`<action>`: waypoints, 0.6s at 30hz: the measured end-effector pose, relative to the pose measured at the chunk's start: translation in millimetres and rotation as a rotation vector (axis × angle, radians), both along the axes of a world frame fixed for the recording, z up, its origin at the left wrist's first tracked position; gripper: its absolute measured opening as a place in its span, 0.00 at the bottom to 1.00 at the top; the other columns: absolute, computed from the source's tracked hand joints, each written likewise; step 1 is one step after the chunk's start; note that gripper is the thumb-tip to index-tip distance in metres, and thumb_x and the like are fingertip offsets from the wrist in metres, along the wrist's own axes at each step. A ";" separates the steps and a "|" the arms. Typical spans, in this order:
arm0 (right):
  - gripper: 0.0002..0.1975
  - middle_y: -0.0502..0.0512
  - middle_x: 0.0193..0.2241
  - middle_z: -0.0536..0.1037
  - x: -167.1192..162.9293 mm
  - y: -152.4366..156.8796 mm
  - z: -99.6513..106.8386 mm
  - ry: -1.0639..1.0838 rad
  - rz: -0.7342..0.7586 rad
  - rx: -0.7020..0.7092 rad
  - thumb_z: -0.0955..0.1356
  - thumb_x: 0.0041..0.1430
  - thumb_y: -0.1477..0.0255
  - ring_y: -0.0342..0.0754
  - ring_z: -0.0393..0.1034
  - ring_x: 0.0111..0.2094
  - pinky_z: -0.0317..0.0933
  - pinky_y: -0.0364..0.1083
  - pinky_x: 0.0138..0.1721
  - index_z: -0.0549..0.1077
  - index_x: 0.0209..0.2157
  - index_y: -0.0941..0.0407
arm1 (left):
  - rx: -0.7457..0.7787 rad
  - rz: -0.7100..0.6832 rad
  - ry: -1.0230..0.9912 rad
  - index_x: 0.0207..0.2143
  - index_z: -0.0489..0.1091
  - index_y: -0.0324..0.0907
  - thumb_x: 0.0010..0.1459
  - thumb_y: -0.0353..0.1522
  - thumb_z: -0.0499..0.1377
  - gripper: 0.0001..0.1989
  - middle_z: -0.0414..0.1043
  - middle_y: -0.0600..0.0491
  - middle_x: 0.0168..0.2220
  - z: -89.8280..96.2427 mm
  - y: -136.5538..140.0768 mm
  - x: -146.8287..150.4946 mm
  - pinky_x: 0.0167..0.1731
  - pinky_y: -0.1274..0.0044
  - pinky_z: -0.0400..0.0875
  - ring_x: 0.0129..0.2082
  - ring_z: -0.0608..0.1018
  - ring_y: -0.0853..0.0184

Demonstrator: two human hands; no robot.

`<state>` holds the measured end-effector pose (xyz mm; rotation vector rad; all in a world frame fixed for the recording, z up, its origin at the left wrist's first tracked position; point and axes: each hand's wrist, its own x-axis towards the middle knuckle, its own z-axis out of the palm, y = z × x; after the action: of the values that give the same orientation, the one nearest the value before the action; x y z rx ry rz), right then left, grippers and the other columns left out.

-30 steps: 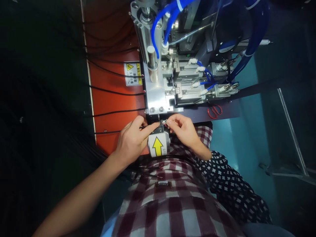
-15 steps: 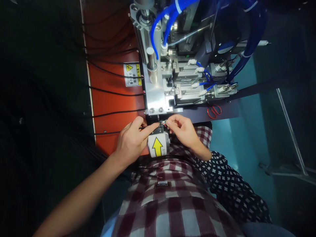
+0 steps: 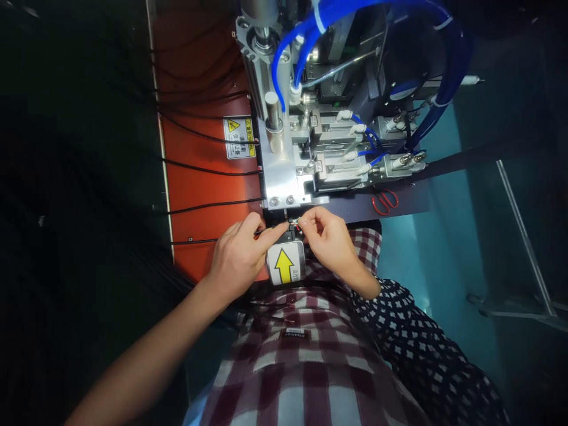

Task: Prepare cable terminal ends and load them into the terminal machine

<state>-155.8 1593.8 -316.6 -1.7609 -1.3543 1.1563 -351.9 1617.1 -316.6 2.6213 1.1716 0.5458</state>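
Note:
My left hand (image 3: 239, 251) is closed round the end of a black cable (image 3: 195, 242), its index finger stretched along toward the fixture under the metal head. Between the fingertips of my right hand (image 3: 326, 236), thumb and index finger pinch thin wires (image 3: 296, 225), with some red and white showing. The fingertips of both hands nearly meet over a small black fixture (image 3: 286, 234). Just in front of it is a rounded white cover (image 3: 286, 263) with a yellow arrow. My fingers hide most of the wire ends.
A metal press head (image 3: 277, 177) stands right beyond my hands. Pneumatic cylinders (image 3: 337, 165) with blue hoses (image 3: 457, 65) fill the right side. Red-handled scissors (image 3: 385, 202) lie on the dark plate. Several black cables cross the orange surface (image 3: 208, 189) at the left.
The view has shifted slightly, so the machine sits a little lower. Both hands stay at the fixture with almost the same grip.

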 end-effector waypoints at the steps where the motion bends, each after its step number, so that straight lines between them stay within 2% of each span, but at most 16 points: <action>1: 0.10 0.51 0.24 0.74 -0.2 0.6 -0.2 0.006 -0.010 -0.009 0.65 0.63 0.67 0.45 0.68 0.25 0.59 0.44 0.27 0.69 0.28 0.55 | 0.002 -0.003 0.006 0.49 0.75 0.45 0.63 0.25 0.54 0.16 0.64 0.51 0.32 0.5 0.0 0.0 0.28 0.77 0.66 0.30 0.70 0.67; 7: 0.10 0.48 0.22 0.71 3.0 5.8 -9.0 0.386 -0.040 -0.193 0.67 0.59 0.66 0.41 0.66 0.20 0.60 0.43 0.24 0.68 0.28 0.56 | -0.012 -0.013 0.027 0.50 0.74 0.46 0.64 0.25 0.52 0.17 0.64 0.51 0.31 1.3 0.3 -0.3 0.28 0.77 0.65 0.30 0.70 0.68; 18: 0.10 0.48 0.23 0.71 5.5 4.8 -8.8 0.388 -0.038 -0.170 0.68 0.60 0.66 0.42 0.66 0.21 0.63 0.43 0.25 0.69 0.28 0.56 | -0.043 -0.016 -0.006 0.51 0.74 0.45 0.63 0.26 0.54 0.16 0.64 0.51 0.32 -0.9 0.4 -1.7 0.29 0.77 0.68 0.31 0.72 0.67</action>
<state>-150.3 1598.7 -325.4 -1.5602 -1.0120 1.5345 -353.6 1617.5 -317.5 2.5886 1.1460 0.5196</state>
